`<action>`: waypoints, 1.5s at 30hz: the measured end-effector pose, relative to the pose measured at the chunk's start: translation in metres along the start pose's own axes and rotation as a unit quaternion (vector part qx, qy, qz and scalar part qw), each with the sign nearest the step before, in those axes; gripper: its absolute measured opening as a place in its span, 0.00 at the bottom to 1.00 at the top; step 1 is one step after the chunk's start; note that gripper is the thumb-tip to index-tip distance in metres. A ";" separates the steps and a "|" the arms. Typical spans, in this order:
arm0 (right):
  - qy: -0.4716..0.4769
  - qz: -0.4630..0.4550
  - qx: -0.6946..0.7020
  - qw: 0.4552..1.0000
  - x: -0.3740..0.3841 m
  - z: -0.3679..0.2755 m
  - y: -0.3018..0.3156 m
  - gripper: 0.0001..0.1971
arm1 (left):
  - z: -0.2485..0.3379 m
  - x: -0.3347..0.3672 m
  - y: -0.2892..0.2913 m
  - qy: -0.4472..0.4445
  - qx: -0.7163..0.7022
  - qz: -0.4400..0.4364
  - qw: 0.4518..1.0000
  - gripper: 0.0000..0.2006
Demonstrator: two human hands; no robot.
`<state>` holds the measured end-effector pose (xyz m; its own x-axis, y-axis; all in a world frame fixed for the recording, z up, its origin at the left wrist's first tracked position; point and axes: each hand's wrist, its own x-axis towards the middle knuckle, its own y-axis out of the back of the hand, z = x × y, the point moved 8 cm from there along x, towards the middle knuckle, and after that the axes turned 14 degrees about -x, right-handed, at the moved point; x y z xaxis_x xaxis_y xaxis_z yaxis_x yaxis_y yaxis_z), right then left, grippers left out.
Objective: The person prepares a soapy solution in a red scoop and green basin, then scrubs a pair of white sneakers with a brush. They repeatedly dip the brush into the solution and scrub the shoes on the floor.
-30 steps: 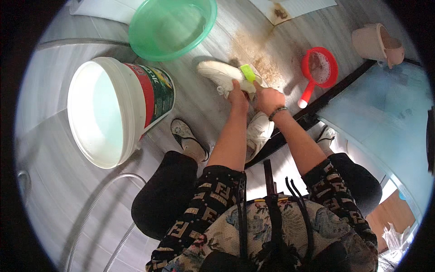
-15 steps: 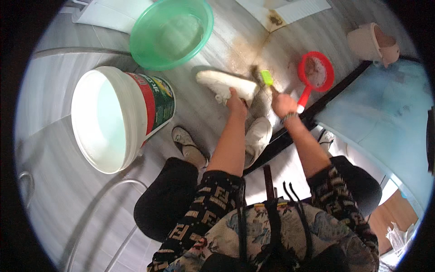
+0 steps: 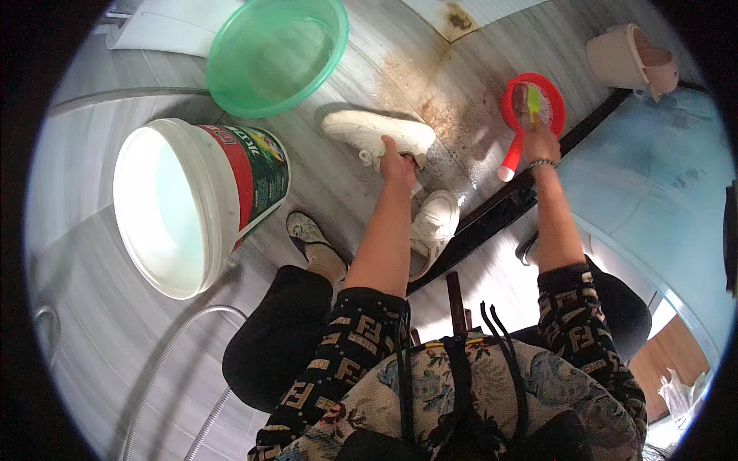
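My left hand (image 3: 397,159) grips the opening of a white sneaker (image 3: 373,131) that lies on its side on the wet grey floor. My right hand (image 3: 540,140) has reached to the right and holds a yellow-green brush (image 3: 532,98) over the bowl of a red plastic scoop (image 3: 529,115). A second white sneaker (image 3: 432,227) lies below my left forearm, beside a dark door sill.
A large white bucket (image 3: 178,206) of water stands at left, a green basin (image 3: 275,52) above it. A pinkish pot (image 3: 629,58) sits top right. A hose (image 3: 165,369) curves over the floor at lower left. My slippered foot (image 3: 306,233) rests near the bucket. Brown dirt stains the floor.
My right hand has lifted the brush off the sneaker and carried it right to the red scoop. My left hand stays on the sneaker.
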<state>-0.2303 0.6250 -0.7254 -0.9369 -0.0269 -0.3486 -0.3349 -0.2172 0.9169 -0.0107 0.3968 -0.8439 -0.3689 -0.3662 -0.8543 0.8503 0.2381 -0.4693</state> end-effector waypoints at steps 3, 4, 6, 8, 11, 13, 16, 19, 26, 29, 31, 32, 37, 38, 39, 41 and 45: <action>0.084 -0.020 -0.060 0.994 0.075 0.064 -0.060 0.16 | -0.040 0.000 -0.018 0.051 0.004 -0.031 0.998 0.20; 0.119 -0.022 -0.089 0.989 0.092 0.081 -0.073 0.16 | -0.052 0.001 -0.022 0.065 0.009 -0.034 0.997 0.20; 0.211 -0.030 -0.139 0.967 0.091 0.062 -0.074 0.16 | -0.049 0.000 -0.019 0.072 0.011 -0.033 0.997 0.21; 0.127 0.032 -0.012 0.991 0.050 0.026 -0.041 0.15 | -0.028 0.003 -0.006 0.053 0.008 -0.029 0.998 0.24; 0.134 0.060 0.062 0.987 -0.042 -0.037 -0.009 0.14 | -0.023 0.012 0.005 0.047 0.006 -0.031 0.998 0.27; 0.187 0.058 -0.025 0.980 -0.088 -0.070 -0.033 0.13 | -0.041 0.016 -0.006 0.057 0.003 -0.053 0.997 0.28; 0.293 0.012 -0.017 0.956 -0.138 -0.122 -0.024 0.19 | -0.035 0.013 -0.022 0.032 -0.006 -0.067 0.997 0.28; 0.232 -0.036 -0.054 0.971 -0.109 -0.108 -0.038 0.24 | -0.041 0.000 -0.041 0.033 0.008 -0.033 0.999 0.28; 0.284 -0.012 -0.053 0.957 -0.134 -0.124 -0.032 0.29 | -0.035 0.006 -0.022 0.009 0.008 -0.037 0.999 0.31; 0.256 -0.045 -0.077 0.962 -0.118 -0.110 -0.050 0.31 | -0.041 0.024 -0.024 0.039 0.030 -0.030 0.998 0.34; 0.215 -0.035 -0.086 0.972 -0.103 -0.098 -0.051 0.32 | -0.046 0.006 -0.027 0.023 0.059 0.022 0.998 0.34; 0.207 -0.013 -0.076 0.975 -0.094 -0.099 -0.041 0.32 | -0.045 0.010 -0.025 0.030 0.072 0.018 0.997 0.35; 0.276 0.003 -0.087 0.957 -0.130 -0.118 -0.033 0.31 | -0.044 0.006 -0.044 0.067 0.026 -0.101 0.992 0.34; 0.254 -0.003 -0.102 0.962 -0.121 -0.106 -0.044 0.31 | -0.037 0.015 -0.030 0.049 0.079 -0.034 0.995 0.34; 0.225 -0.009 -0.119 0.967 -0.103 -0.086 -0.055 0.31 | -0.041 0.016 -0.038 0.049 0.077 -0.033 0.995 0.34; 0.163 -0.073 -0.103 0.979 -0.082 -0.050 -0.070 0.30 | -0.047 0.012 -0.035 0.053 0.078 -0.017 0.995 0.33; 0.314 0.013 -0.093 0.945 -0.134 -0.129 -0.030 0.31 | -0.037 0.020 -0.031 0.066 0.099 -0.075 0.990 0.31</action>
<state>-0.0818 0.5094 -0.7308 -0.6809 -0.5951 -0.4269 -0.2345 -0.3751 0.8968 -0.0581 0.4155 -0.8545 -0.5312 -0.2612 -0.8060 0.8344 0.0036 -0.5511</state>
